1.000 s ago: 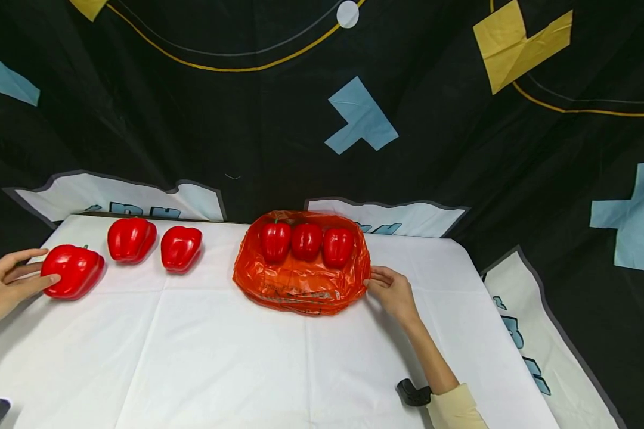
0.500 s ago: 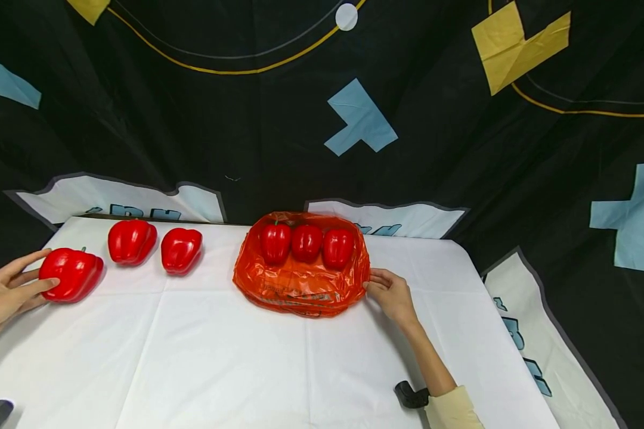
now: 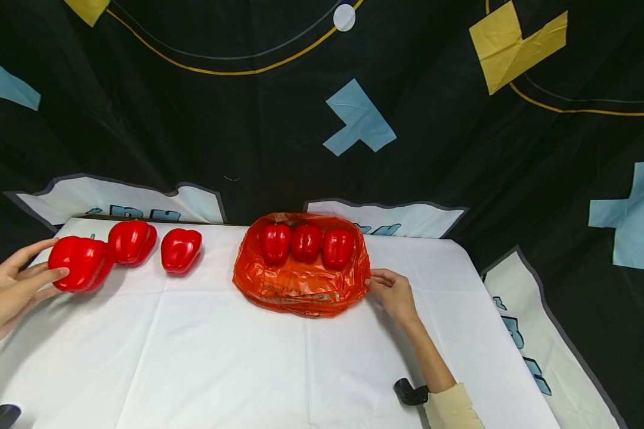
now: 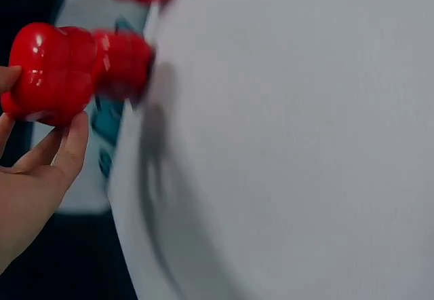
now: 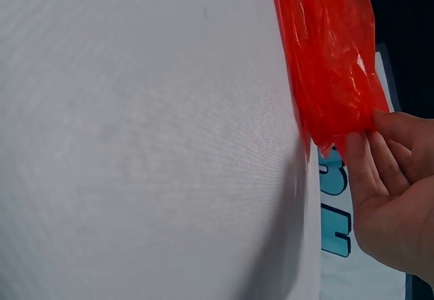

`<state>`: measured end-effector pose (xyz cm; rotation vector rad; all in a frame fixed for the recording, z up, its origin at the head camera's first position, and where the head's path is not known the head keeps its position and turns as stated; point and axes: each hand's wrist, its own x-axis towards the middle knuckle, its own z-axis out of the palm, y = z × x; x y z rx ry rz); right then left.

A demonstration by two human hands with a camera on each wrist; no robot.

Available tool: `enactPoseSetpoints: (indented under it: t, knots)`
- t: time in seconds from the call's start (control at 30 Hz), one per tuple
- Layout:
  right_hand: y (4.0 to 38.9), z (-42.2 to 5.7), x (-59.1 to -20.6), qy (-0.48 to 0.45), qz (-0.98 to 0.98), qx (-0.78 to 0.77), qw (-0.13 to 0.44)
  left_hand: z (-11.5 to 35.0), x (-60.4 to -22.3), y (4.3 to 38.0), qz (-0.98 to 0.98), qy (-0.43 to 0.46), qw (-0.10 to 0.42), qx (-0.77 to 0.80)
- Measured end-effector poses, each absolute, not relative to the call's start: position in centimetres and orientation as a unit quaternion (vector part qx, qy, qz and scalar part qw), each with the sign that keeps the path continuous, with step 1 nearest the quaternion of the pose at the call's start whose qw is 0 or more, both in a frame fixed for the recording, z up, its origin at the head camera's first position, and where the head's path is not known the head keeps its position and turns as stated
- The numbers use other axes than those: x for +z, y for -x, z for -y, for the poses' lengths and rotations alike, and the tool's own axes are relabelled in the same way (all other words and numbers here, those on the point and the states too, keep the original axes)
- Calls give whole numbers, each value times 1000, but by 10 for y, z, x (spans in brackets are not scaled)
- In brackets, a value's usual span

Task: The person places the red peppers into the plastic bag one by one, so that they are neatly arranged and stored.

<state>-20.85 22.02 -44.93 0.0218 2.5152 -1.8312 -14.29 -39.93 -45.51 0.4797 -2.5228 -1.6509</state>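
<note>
My left hand [image 3: 18, 292] grips a glossy red bell pepper [image 3: 80, 264] between thumb and fingers at the left of the table. In the left wrist view the held pepper [image 4: 54, 72] is raised, its shadow falling on the cloth. Two more red bell peppers lie just beyond it, the nearer one [image 3: 132, 243] overlapped by the held one in the head view, the other [image 3: 181, 251] to its right. At the centre, an orange-red plastic bag [image 3: 300, 292] lies spread open with three red peppers [image 3: 306, 243] inside. My right hand [image 3: 394, 298] pinches the bag's right edge [image 5: 346, 110].
A white cloth covers the table [image 3: 220, 369]. Behind it hangs a black backdrop [image 3: 220, 131] with blue and yellow shapes. A black wrist strap piece [image 3: 410, 393] shows by the right forearm, and another dark piece [image 3: 1, 416] at the bottom left.
My left hand has lifted the bell pepper and moved it slightly right and away from me, toward the other two. My right hand stays at the bag's edge.
</note>
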Motion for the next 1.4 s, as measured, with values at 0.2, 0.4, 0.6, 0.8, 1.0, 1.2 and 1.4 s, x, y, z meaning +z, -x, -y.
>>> enactPoseSetpoints:
  t: [0.2,0.4,0.6,0.8,1.0,1.2,1.4]
  knots:
    - [219,-226,-469,-22,-792,-610,9,355,-426,143,813,-86,41,-575]
    - [222,-224,-472,-18,-783,-622,-4,309,-405,147,773,-28,-9,-634]
    - [224,-222,-471,-25,-775,-631,-7,253,-396,154,787,-6,-18,-617]
    - [225,-221,-472,-33,-780,-625,-6,210,-401,161,774,26,-24,-632]
    - [226,-221,-470,-35,-785,-618,-7,179,-408,171,747,40,-40,-662]
    - [225,-222,-469,-40,-787,-616,1,152,-416,182,736,47,-51,-674]
    - [225,-222,-470,-42,-786,-617,5,122,-425,190,739,58,-58,-668]
